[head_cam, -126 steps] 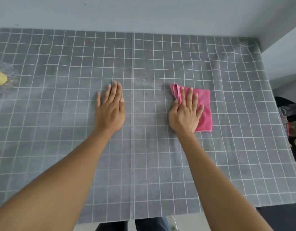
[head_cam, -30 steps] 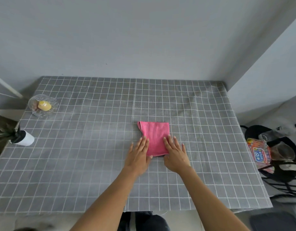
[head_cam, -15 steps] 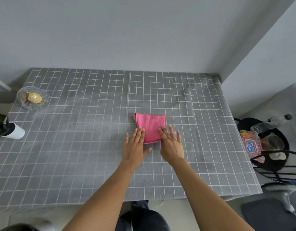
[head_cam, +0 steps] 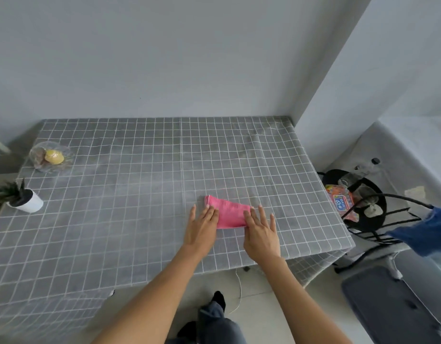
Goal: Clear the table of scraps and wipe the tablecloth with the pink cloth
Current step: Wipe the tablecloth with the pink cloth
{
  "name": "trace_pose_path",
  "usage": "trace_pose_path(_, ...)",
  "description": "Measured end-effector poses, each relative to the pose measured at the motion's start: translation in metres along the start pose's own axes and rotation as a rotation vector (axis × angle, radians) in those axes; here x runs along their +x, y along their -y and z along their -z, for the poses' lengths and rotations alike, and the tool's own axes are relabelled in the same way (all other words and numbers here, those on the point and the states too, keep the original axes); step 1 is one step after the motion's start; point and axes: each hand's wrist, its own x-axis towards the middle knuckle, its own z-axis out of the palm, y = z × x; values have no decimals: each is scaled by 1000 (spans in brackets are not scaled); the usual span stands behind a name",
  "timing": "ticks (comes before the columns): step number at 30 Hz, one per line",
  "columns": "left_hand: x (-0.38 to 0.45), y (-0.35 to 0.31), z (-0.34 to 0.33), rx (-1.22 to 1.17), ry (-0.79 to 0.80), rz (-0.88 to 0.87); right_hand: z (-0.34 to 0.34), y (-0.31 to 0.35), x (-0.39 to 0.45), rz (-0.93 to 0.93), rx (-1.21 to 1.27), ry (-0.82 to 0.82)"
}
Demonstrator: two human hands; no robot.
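The folded pink cloth lies flat on the grey checked tablecloth, right of the table's middle. My left hand rests flat with its fingertips on the cloth's left edge. My right hand lies flat with fingers spread, touching the cloth's right edge. Neither hand grips anything. No scraps show on the tablecloth.
A clear glass bowl holding a yellow fruit stands at the far left corner. A small plant in a white pot sits at the left edge. A black wire stand with bottles and a colourful packet is right of the table.
The head has pulled back and up since a second ago, so more wall and floor show. Both hands stay at the cloth's near edges, with the right hand's fingers spread wider.
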Motion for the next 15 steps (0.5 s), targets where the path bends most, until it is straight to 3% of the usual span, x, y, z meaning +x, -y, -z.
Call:
trace_pose_path(6, -16, -20, 31, -62, -108, -75, 28, -13, -27, -63, -15, -95)
trace_pose_path(15, -1, -63, 44, -103, -144, -84, 52, -66, -23, -39, 3, -98)
